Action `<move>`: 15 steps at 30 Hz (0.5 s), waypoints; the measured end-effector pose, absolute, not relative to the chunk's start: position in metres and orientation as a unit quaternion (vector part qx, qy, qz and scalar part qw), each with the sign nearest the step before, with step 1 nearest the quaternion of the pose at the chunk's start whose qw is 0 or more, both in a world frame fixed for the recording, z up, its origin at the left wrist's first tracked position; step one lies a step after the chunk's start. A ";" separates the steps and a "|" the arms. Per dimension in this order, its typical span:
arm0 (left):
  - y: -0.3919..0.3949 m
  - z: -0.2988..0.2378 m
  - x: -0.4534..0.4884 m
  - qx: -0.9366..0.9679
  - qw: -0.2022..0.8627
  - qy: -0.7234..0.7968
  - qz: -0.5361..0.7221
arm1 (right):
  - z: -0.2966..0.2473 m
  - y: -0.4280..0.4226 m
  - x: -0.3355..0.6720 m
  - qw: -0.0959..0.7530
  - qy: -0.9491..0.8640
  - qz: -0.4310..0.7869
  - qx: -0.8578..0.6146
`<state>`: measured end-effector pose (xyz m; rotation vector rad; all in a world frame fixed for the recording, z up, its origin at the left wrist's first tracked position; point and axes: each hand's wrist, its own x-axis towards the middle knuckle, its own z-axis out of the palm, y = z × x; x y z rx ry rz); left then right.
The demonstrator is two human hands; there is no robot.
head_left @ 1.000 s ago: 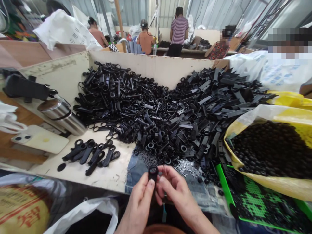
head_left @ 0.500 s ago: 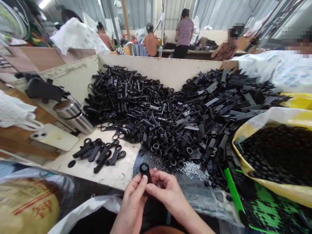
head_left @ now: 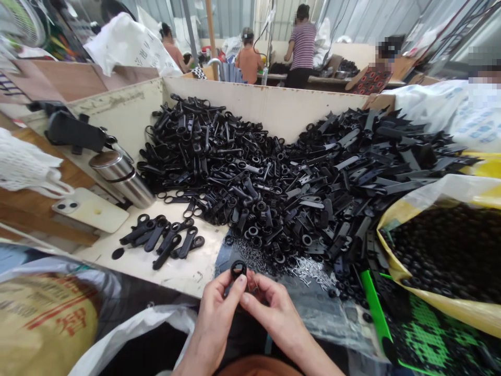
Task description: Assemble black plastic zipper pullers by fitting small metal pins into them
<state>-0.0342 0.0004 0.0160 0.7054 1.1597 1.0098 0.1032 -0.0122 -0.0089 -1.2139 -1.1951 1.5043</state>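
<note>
My left hand [head_left: 216,313] and my right hand [head_left: 272,309] meet at the front edge of the bench. Between their fingertips is a small black plastic ring-ended tab [head_left: 238,270], its ring upward and its lower part hidden by my fingers. Just beyond my hands lie a blue denim cloth [head_left: 229,256] and a scatter of tiny steel pins [head_left: 311,271]. Behind them rises a large heap of black plastic tabs [head_left: 250,183]. A small group of similar tabs [head_left: 162,237] lies to the left.
A yellow sack of small black round parts [head_left: 442,250] and a green-framed tray [head_left: 376,318] sit at right. A steel flask [head_left: 121,177] and a phone [head_left: 90,210] are at left. A board wall [head_left: 250,102] backs the heap, with co-workers [head_left: 301,47] beyond.
The tab has turned in my fingers, and my hands have drawn closer around it. The whole view has shifted slightly as my head moved.
</note>
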 end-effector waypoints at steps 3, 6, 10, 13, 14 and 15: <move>0.004 0.018 -0.030 0.283 0.640 0.551 0.454 | -0.011 -0.011 0.099 0.410 -0.489 0.595 -0.488; 0.005 0.020 -0.028 0.264 0.626 0.565 0.467 | -0.008 -0.010 0.096 0.416 -0.484 0.585 -0.499; 0.003 0.014 -0.027 0.265 0.633 0.539 0.488 | -0.002 -0.009 0.091 0.440 -0.483 0.549 -0.521; 0.000 0.005 -0.025 0.254 0.643 0.516 0.505 | 0.000 -0.007 0.086 0.452 -0.472 0.541 -0.529; -0.001 0.002 -0.025 0.248 0.644 0.512 0.511 | 0.000 -0.007 0.085 0.455 -0.470 0.539 -0.530; -0.002 0.001 -0.025 0.245 0.644 0.509 0.515 | 0.000 -0.008 0.084 0.458 -0.470 0.538 -0.529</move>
